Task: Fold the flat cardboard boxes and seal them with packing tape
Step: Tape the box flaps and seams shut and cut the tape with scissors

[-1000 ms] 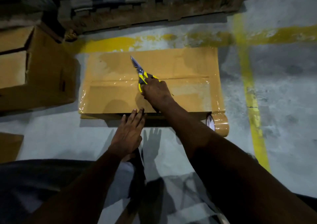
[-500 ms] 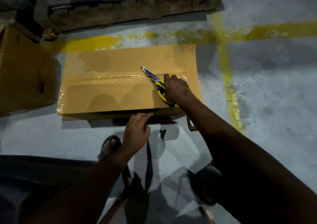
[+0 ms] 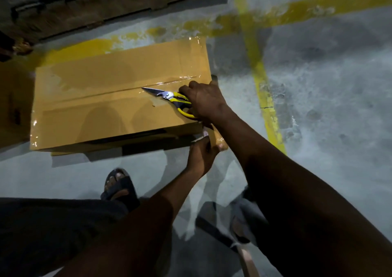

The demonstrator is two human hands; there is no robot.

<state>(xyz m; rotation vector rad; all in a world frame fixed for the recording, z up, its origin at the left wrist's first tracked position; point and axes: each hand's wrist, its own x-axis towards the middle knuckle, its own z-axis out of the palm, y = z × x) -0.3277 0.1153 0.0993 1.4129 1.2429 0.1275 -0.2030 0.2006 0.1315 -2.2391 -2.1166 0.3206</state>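
Right now my right hand (image 3: pixel 206 101) is curled round the yellow-and-black-handled steel scissors (image 3: pixel 169 97), whose blades lie on the glossy taped top of the brown cardboard box (image 3: pixel 106 98), pointing left beside its seam. My left hand (image 3: pixel 201 155) grips the brown roll of packing tape (image 3: pixel 219 137) at the box's near right corner, partly hidden under my forearm. The box sits on the grey concrete floor (image 3: pixel 328 107).
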